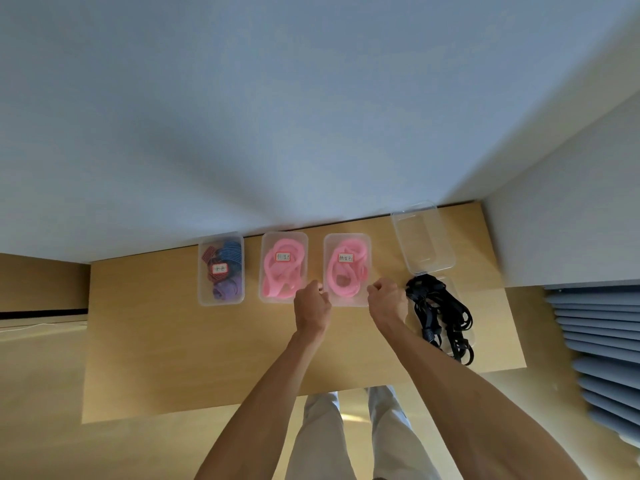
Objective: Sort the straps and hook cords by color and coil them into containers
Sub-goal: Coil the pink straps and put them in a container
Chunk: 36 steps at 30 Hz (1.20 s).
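Four clear containers stand in a row along the table's far edge. The left container (204, 296) holds red, blue and purple cords. The second container (265, 296) holds coiled pink straps (282, 271). The third container (346, 303) holds more pink straps (346, 271). My left hand (311, 308) has curled fingers at its near-left corner and my right hand (388, 301) has curled fingers at its near-right corner; both seem to grip its sides. Black hook cords (443, 313) spill over a low clear tray just right of my right hand. An empty container (446, 261) stands behind them.
The wooden table (173, 341) butts against a pale wall at the back, with a wall corner at the right. Grey slats (595, 341) run along the floor on the right. My legs show below the table's near edge.
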Each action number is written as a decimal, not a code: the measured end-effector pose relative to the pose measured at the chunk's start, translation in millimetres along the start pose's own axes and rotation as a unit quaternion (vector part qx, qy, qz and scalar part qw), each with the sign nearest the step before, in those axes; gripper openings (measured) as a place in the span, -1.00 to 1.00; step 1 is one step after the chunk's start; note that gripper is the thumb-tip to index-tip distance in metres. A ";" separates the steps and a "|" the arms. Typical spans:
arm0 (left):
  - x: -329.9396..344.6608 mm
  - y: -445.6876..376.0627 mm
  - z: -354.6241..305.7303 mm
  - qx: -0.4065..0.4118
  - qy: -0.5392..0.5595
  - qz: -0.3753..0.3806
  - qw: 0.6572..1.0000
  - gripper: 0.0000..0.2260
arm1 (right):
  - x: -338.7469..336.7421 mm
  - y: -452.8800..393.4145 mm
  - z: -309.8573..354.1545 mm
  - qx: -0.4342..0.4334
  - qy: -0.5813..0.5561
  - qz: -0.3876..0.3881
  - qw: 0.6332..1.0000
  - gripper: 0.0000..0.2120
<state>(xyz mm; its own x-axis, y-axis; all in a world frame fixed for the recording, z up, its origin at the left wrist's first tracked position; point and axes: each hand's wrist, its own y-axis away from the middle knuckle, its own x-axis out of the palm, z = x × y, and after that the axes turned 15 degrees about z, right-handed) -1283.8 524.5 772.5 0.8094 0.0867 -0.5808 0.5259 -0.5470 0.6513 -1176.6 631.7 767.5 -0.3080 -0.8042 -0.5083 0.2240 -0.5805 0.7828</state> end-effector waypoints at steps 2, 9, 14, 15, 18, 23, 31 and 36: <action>-0.8 2.8 3.4 0.029 -0.074 -0.006 0.997 -0.87 | 0.0 5.6 3.3 -0.046 0.048 -0.025 0.998 -0.74; -3.4 4.7 2.6 0.232 -0.210 -0.034 0.949 -0.43 | 1.8 0.6 11.8 -0.176 0.210 0.015 0.962 -0.50; -6.6 -5.9 -3.1 0.210 -0.200 -0.023 0.957 -0.47 | 9.2 -10.1 18.1 -0.183 0.237 0.028 0.954 -0.43; -9.3 -7.6 -3.7 0.210 -0.207 -0.027 0.955 -0.50 | 10.1 -10.6 20.3 -0.189 0.241 0.027 0.952 -0.43; -22.3 -15.5 -3.4 0.174 -0.234 -0.044 0.956 -0.46 | 10.6 -11.3 28.7 -0.225 0.254 0.017 0.941 -0.35; -46.0 -31.3 16.8 0.048 -0.273 -0.023 0.961 -0.30 | 16.2 -20.5 47.0 -0.254 0.288 0.040 0.923 -0.24; -59.2 -45.7 34.8 0.039 -0.260 -0.015 0.965 -0.40 | 29.8 -28.0 74.8 -0.252 0.303 0.032 0.918 -0.23; -63.9 -40.9 32.5 0.052 -0.243 -0.018 0.968 -0.42 | 28.3 -23.2 75.8 -0.244 0.320 0.030 0.915 -0.24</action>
<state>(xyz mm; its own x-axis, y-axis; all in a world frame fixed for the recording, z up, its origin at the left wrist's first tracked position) -1365.4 514.3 767.2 0.5591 -0.2809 -0.7801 0.5026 -0.6335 0.5883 -1260.6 632.0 762.2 0.2883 -0.6560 -0.6976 0.6566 -0.3948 0.6427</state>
